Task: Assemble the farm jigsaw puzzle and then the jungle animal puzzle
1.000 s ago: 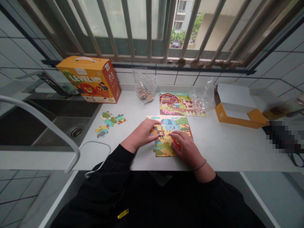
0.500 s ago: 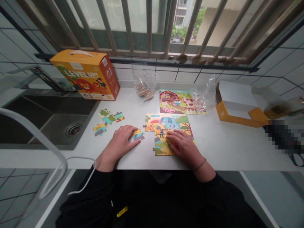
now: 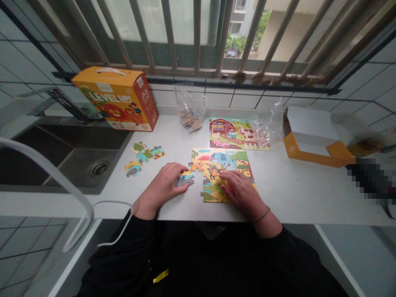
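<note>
My left hand grips a jigsaw puzzle piece between thumb and fingers, just left of a partly joined jigsaw puzzle with an elephant and trees. A small gap separates the piece from the joined part. My right hand lies on the puzzle's lower right, fingers stretched over it and hiding some of the picture. Further left, several loose puzzle pieces lie on the counter beside the sink.
Behind the puzzle lies a farm picture puzzle, partly under a clear plastic bag. Another bag of pieces, an orange box and an open box tray stand at the back. A sink and white cable are left.
My left hand has moved right with the puzzle piece, bringing it nearer the joined puzzle. My right hand stays on the puzzle. The whole view has shifted slightly.
</note>
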`<action>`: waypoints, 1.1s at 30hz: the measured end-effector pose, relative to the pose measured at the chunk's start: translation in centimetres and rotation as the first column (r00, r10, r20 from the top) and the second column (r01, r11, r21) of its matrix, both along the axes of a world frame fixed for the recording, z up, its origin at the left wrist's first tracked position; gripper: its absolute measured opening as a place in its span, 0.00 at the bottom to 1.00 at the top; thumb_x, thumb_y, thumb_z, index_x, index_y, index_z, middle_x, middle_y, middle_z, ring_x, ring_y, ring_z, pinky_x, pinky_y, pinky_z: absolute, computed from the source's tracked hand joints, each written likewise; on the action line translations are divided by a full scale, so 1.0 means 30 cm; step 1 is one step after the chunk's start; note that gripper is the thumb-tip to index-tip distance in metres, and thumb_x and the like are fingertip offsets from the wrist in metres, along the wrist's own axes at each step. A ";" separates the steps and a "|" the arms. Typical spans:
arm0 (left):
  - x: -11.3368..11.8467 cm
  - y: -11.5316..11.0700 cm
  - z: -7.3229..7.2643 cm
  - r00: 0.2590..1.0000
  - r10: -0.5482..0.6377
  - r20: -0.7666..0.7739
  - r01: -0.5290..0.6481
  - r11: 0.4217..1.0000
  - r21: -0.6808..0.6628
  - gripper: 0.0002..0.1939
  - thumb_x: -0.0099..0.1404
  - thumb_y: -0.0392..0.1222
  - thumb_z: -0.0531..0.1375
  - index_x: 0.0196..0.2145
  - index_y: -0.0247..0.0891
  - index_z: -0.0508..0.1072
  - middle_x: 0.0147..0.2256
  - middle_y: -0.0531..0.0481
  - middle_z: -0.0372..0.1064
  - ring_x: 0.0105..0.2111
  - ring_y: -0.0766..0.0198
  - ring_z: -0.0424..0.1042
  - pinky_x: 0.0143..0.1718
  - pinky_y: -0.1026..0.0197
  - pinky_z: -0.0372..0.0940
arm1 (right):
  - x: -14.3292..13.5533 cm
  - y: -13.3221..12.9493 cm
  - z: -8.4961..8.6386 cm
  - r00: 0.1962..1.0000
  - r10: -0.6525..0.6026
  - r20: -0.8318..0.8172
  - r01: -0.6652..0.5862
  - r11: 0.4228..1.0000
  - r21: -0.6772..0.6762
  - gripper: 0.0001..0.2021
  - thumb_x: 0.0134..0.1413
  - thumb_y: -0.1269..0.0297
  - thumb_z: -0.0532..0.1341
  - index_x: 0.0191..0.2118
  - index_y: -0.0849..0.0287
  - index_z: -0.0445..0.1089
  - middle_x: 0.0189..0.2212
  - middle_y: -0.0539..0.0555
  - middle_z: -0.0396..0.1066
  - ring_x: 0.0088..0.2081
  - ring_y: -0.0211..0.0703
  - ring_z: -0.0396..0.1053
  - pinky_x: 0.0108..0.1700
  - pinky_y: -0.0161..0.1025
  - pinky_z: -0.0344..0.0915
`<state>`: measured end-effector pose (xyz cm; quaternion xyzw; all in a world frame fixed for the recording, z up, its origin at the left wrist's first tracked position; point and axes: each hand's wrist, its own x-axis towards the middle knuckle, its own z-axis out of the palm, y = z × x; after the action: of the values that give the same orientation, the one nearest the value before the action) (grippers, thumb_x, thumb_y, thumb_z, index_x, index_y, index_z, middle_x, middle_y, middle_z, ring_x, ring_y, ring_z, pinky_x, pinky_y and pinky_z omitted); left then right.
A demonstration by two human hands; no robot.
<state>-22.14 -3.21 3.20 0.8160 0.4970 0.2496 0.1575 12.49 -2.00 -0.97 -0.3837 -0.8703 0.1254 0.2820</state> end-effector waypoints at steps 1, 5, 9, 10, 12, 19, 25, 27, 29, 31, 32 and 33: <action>-0.003 -0.002 0.002 1.000 0.002 0.011 -0.001 1.000 -0.009 0.19 0.67 0.41 0.71 0.54 0.45 0.74 0.51 0.46 0.78 0.53 0.48 0.75 0.58 0.44 0.69 | 0.000 0.001 0.002 1.000 -0.008 -0.007 0.008 1.000 -0.004 0.18 0.77 0.63 0.60 0.67 0.50 0.71 0.61 0.59 0.79 0.63 0.59 0.75 0.67 0.64 0.73; -0.031 -0.015 0.006 0.998 0.053 0.046 -0.051 0.998 -0.043 0.18 0.69 0.43 0.71 0.53 0.45 0.73 0.52 0.47 0.76 0.53 0.50 0.75 0.58 0.46 0.70 | -0.006 -0.002 0.013 0.999 -0.032 -0.005 0.032 0.999 -0.016 0.14 0.77 0.62 0.61 0.63 0.51 0.74 0.59 0.61 0.79 0.62 0.59 0.74 0.66 0.64 0.73; -0.014 -0.012 0.018 0.996 0.010 0.085 -0.005 0.999 -0.052 0.18 0.70 0.44 0.71 0.54 0.46 0.73 0.53 0.46 0.76 0.54 0.50 0.74 0.59 0.46 0.70 | -0.007 -0.002 0.010 0.999 -0.043 -0.009 0.043 0.999 -0.008 0.13 0.77 0.61 0.61 0.61 0.52 0.74 0.58 0.62 0.79 0.62 0.60 0.74 0.65 0.64 0.72; 0.002 -0.007 0.021 0.995 -0.023 0.096 0.028 0.998 -0.051 0.18 0.70 0.43 0.71 0.54 0.46 0.73 0.53 0.46 0.76 0.55 0.50 0.74 0.59 0.46 0.70 | -0.005 -0.001 0.008 0.999 -0.040 -0.011 0.040 0.999 -0.006 0.13 0.77 0.61 0.61 0.61 0.53 0.74 0.58 0.62 0.79 0.62 0.60 0.74 0.65 0.64 0.73; 0.037 0.007 0.024 0.989 -0.091 0.119 0.097 0.994 -0.047 0.17 0.69 0.41 0.71 0.53 0.46 0.74 0.53 0.46 0.76 0.56 0.50 0.74 0.60 0.45 0.70 | -0.002 0.001 0.005 0.999 -0.033 -0.011 0.033 0.999 -0.004 0.13 0.77 0.62 0.61 0.61 0.53 0.74 0.59 0.62 0.78 0.62 0.60 0.74 0.65 0.64 0.72; 0.094 0.042 -0.006 0.986 -0.126 0.107 0.132 0.990 -0.051 0.14 0.68 0.37 0.69 0.51 0.46 0.75 0.52 0.45 0.76 0.56 0.49 0.74 0.60 0.42 0.71 | -0.001 -0.001 0.013 0.999 -0.029 -0.014 0.029 0.999 -0.013 0.10 0.77 0.62 0.61 0.58 0.52 0.75 0.58 0.61 0.79 0.61 0.59 0.74 0.64 0.63 0.73; 0.094 0.041 -0.038 0.985 -0.161 0.064 0.161 0.987 0.008 0.12 0.71 0.38 0.66 0.51 0.47 0.79 0.57 0.43 0.76 0.60 0.49 0.74 0.63 0.42 0.70 | -0.004 -0.001 0.016 0.999 -0.031 -0.009 0.031 0.999 -0.014 0.08 0.77 0.63 0.62 0.54 0.52 0.76 0.57 0.61 0.79 0.61 0.60 0.74 0.64 0.63 0.73; 0.094 0.041 -0.046 0.988 -0.156 0.015 0.156 0.988 0.017 0.11 0.72 0.38 0.65 0.51 0.49 0.81 0.59 0.44 0.76 0.60 0.48 0.74 0.63 0.41 0.69 | -0.004 -0.002 0.017 1.000 -0.028 -0.009 0.028 0.999 -0.017 0.08 0.76 0.63 0.62 0.54 0.52 0.76 0.58 0.62 0.79 0.61 0.60 0.74 0.64 0.63 0.72; 0.094 0.039 -0.051 0.989 -0.145 -0.037 0.146 0.989 0.025 0.12 0.72 0.39 0.65 0.52 0.50 0.81 0.60 0.45 0.76 0.62 0.47 0.74 0.63 0.40 0.68 | -0.005 -0.003 0.019 1.000 -0.028 -0.006 0.028 0.999 -0.017 0.08 0.77 0.63 0.62 0.54 0.52 0.76 0.58 0.61 0.78 0.61 0.59 0.74 0.64 0.63 0.72; 0.096 0.036 -0.052 0.988 -0.138 -0.075 0.140 0.990 0.031 0.14 0.73 0.39 0.65 0.53 0.51 0.81 0.61 0.45 0.76 0.62 0.47 0.73 0.62 0.40 0.67 | -0.005 -0.003 0.021 0.999 -0.032 -0.004 0.032 0.999 -0.015 0.08 0.77 0.63 0.62 0.54 0.52 0.77 0.58 0.61 0.78 0.61 0.59 0.74 0.64 0.62 0.72; 0.098 0.033 -0.051 0.987 -0.136 -0.090 0.139 0.990 0.035 0.14 0.73 0.39 0.65 0.54 0.51 0.81 0.61 0.45 0.76 0.62 0.47 0.73 0.62 0.41 0.67 | -0.005 -0.003 0.021 0.999 -0.034 -0.003 0.034 0.999 -0.015 0.08 0.77 0.62 0.62 0.54 0.52 0.77 0.58 0.61 0.79 0.61 0.59 0.74 0.64 0.62 0.72; 0.101 0.031 -0.051 0.985 -0.135 -0.104 0.140 0.989 0.042 0.14 0.74 0.40 0.65 0.54 0.51 0.81 0.60 0.45 0.76 0.61 0.47 0.74 0.61 0.41 0.68 | -0.005 -0.003 0.021 0.999 -0.034 -0.003 0.034 0.999 -0.014 0.08 0.76 0.62 0.62 0.54 0.52 0.77 0.58 0.62 0.79 0.61 0.59 0.75 0.64 0.62 0.72</action>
<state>-19.11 -2.29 1.68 0.8637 0.4404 0.2087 0.1286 12.35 -2.09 -0.33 -0.4002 -0.8623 0.1275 0.2828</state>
